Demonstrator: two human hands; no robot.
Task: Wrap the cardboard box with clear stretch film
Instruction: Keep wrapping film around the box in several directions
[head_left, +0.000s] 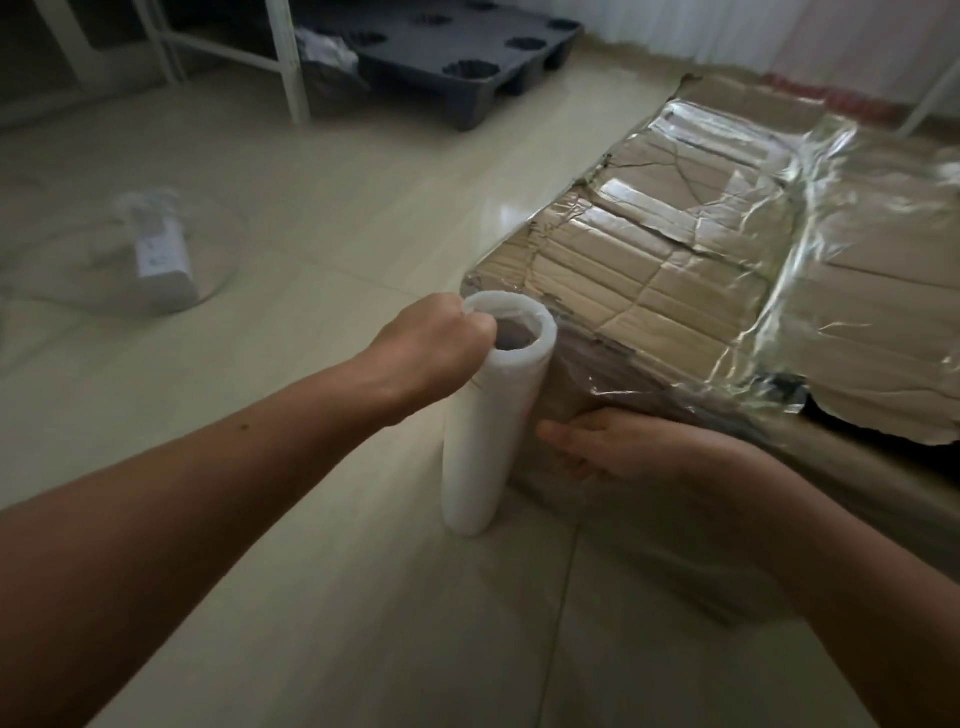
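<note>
A worn cardboard box (649, 275) lies on the tiled floor at the right, its top and near corner covered in shiny clear film (810, 270). A white roll of stretch film (483, 441) stands upright at the box's near-left corner. My left hand (431, 343) grips the roll's top rim, fingers hooked into the core. My right hand (613, 447) lies flat against the film-covered near side of the box, fingers straight and pointing left toward the roll.
A white power strip (161, 260) with its cable lies on the floor at the left. A dark plastic pallet (467, 57) and white metal frame legs (288, 62) stand at the back. A dark bin bag (332, 78) sits beside the pallet.
</note>
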